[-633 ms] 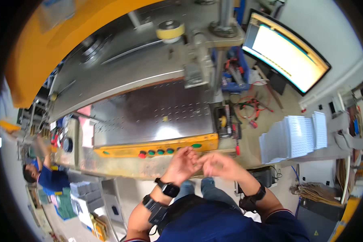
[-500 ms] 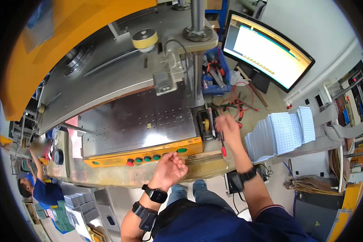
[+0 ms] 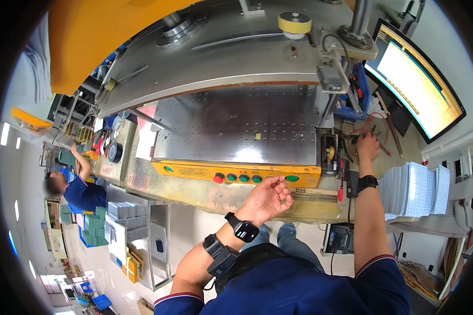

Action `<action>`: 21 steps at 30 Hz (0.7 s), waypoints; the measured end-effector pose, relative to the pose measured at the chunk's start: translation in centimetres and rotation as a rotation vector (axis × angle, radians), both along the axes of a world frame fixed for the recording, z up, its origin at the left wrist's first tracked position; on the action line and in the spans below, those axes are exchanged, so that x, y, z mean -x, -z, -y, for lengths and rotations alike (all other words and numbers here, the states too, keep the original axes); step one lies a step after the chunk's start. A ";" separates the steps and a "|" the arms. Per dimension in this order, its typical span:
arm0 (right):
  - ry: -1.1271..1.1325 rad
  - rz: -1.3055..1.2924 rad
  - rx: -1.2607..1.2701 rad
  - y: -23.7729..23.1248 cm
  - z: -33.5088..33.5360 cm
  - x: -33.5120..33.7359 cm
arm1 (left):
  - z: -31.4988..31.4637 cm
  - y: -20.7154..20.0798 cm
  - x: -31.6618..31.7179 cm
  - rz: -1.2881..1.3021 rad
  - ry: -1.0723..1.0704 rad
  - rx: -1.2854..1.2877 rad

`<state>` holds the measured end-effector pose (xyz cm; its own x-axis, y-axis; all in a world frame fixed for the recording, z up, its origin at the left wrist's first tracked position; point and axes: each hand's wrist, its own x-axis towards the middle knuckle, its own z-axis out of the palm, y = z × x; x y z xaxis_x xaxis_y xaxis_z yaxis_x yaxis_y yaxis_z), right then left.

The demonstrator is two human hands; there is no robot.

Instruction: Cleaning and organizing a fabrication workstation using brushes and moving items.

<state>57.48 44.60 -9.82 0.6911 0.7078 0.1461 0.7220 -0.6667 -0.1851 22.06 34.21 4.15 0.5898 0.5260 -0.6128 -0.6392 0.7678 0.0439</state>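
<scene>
My left hand [image 3: 270,201] hovers palm up in front of the press's yellow front panel [image 3: 194,171], just below its green button [image 3: 291,178]. Its fingers curl loosely apart and nothing shows in them. On the right of the bench, my right hand [image 3: 369,148] reaches down among hand tools and a thin red cable [image 3: 388,131]. Its bent fingertips meet at a dark-handled tool, probably pliers [image 3: 354,139]; the fingers partly hide what they grip. A red-handled tool [image 3: 341,189] lies nearer me, beside a small black box-like device [image 3: 329,153].
The press's dark perforated plate [image 3: 210,123] lies under a thick metal platen [image 3: 236,63]. A monitor [image 3: 415,79] and a blue tool bin [image 3: 358,102] stand at the back right. Stacked white printed sheets [image 3: 418,189] rise right of my forearm. A co-worker [image 3: 84,191] works far left.
The whole view has swung, so the press and monitor sit further right. My right hand has gone from above the bench down onto the tools. My left hand stays by the green button.
</scene>
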 end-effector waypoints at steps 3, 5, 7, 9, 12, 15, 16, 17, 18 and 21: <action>-0.033 0.053 0.089 -0.1 -0.4 0.0 | -0.2 0.1 0.4 -0.004 -0.007 0.007; -0.155 0.275 0.004 0.2 -0.4 -0.3 | -0.4 0.0 0.5 -0.008 -0.001 0.010; -0.181 0.190 0.058 -0.3 -0.8 -0.2 | -0.6 0.1 0.3 -0.003 0.002 0.013; -0.213 -0.005 0.118 -1.0 -0.6 -0.6 | -0.5 0.9 0.5 0.017 0.020 -0.011; -0.116 -0.110 0.214 0.6 -0.5 -1.8 | -0.4 2.1 0.6 -0.018 0.107 -0.056; -0.107 -0.088 0.187 -0.1 -0.9 -0.1 | 1.2 4.4 2.9 -0.260 0.219 -0.098; -0.089 -0.110 0.130 0.5 -1.0 -0.4 | 1.8 6.2 4.2 -0.240 0.289 -0.106; -0.079 -0.134 0.075 1.1 -1.0 -0.5 | 2.4 8.6 5.7 -0.264 0.350 -0.144; -0.015 -0.136 -0.015 1.1 -0.8 -0.5 | 2.8 9.1 6.0 -0.418 0.388 -0.100; 0.036 -0.370 -0.043 -2.0 1.0 -0.4 | 3.7 11.1 7.7 -0.778 0.468 -0.215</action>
<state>57.87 43.60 -7.82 0.7271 0.6807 -0.0887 0.5772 -0.6762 -0.4577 14.35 30.50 -6.95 0.2345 0.4863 -0.8417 0.0027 0.8656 0.5008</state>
